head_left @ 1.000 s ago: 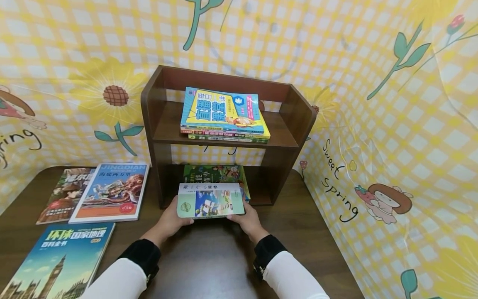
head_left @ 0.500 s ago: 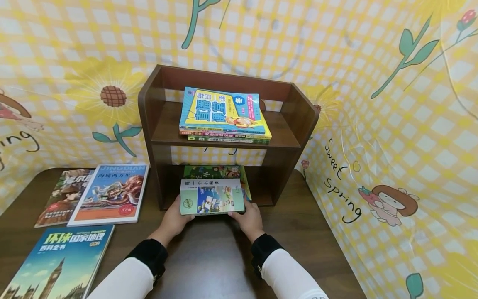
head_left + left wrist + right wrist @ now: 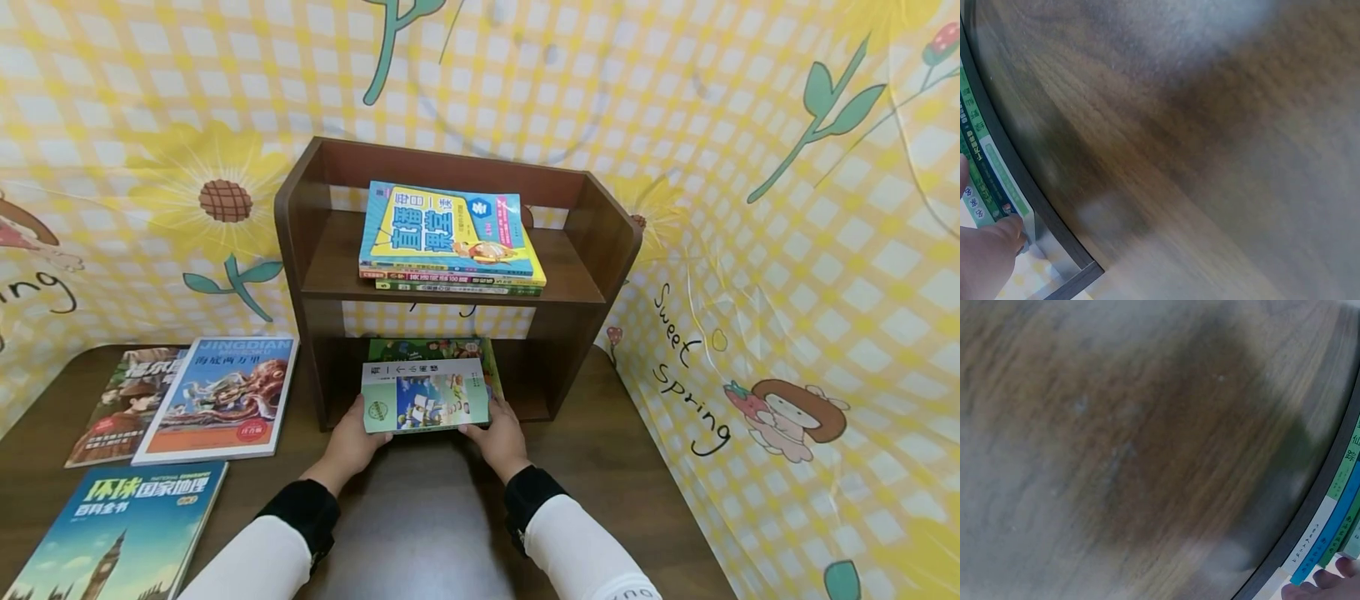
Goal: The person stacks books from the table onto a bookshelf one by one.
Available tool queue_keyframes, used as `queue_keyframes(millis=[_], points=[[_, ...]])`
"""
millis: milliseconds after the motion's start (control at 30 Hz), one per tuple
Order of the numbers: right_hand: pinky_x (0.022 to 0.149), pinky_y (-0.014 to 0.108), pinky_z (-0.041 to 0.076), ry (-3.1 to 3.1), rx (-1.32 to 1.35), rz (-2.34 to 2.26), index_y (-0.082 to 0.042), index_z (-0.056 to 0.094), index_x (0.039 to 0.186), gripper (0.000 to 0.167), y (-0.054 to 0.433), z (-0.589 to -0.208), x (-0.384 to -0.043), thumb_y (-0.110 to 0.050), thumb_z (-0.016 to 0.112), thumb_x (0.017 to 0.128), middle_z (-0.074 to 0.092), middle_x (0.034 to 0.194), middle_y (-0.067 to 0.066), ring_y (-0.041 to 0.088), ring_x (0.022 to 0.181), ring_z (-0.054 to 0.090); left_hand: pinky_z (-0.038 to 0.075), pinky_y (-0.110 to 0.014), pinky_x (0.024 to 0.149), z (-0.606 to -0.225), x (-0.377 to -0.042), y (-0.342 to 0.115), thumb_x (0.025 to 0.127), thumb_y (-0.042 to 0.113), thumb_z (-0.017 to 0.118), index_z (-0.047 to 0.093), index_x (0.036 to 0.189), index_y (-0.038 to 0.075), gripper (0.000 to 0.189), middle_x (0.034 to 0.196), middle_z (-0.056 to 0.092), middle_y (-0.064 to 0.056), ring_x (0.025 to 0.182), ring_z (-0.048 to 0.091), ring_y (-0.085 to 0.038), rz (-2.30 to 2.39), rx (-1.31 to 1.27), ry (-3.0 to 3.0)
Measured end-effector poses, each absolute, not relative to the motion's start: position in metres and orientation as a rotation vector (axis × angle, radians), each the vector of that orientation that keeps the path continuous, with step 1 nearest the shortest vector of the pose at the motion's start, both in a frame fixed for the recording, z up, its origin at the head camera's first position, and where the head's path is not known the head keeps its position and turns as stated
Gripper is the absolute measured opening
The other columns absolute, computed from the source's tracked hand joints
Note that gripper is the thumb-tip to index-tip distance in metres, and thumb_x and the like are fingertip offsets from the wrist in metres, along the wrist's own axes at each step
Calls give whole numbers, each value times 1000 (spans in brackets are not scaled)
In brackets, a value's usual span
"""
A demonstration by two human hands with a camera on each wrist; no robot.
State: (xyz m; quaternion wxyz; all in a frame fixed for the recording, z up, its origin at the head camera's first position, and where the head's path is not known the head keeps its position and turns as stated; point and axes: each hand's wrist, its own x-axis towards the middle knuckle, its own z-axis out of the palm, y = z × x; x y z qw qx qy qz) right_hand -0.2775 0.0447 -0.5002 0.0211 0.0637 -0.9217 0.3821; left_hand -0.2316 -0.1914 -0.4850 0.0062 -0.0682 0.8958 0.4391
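Note:
A small pale green book (image 3: 426, 396) with a ship picture lies on a stack at the front of the lower shelf. My left hand (image 3: 351, 442) holds its left end, thumb at the front corner. At its right end my right hand (image 3: 498, 437) holds it the same way. Behind it shows part of a larger green book (image 3: 457, 347). Green and dark blue spines (image 3: 982, 165) of the stacked books appear in the left wrist view, with a digit touching them. In the right wrist view, fingertips (image 3: 1313, 589) are beside the blue spine (image 3: 1329, 528).
The brown two-tier shelf (image 3: 607, 237) stands on a dark wooden table (image 3: 420, 533). A book stack (image 3: 450, 229) lies on its upper tier. On the left are an octopus-cover book (image 3: 217, 400), a brown-cover book (image 3: 123, 408) and a clock-tower book (image 3: 120, 533).
The pale green book has moved slightly back and right over the lower stack, both hands going with it. In the last half second, hands and book have barely moved.

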Motion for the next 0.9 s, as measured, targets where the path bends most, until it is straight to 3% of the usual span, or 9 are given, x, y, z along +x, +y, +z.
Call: queue_keyframes(millis=[333,700,900], points=[[110,49,33,-2849,244,1126,-5,47,142,70,44,-501,-286,-31,75,84,42,148,17,37,138,34,30,-56,109,-486,-239,-193,89,5,67,7,147,-16,86,148,23,-37,131,34,-48,1346,-212,2814],[111,47,32,-2885,231,1073,-4,44,143,71,43,-501,-289,-34,72,86,43,148,17,36,140,32,26,-55,112,-489,-249,-195,91,7,66,3,149,-13,87,151,18,-35,137,27,-47,1313,-234,2792],[110,47,34,-2904,229,1008,2,41,144,75,41,-499,-290,-36,71,86,42,147,21,37,139,33,26,-55,112,-491,-254,-195,91,8,66,4,148,-14,87,151,18,-36,137,26,-47,1288,-226,2812]])
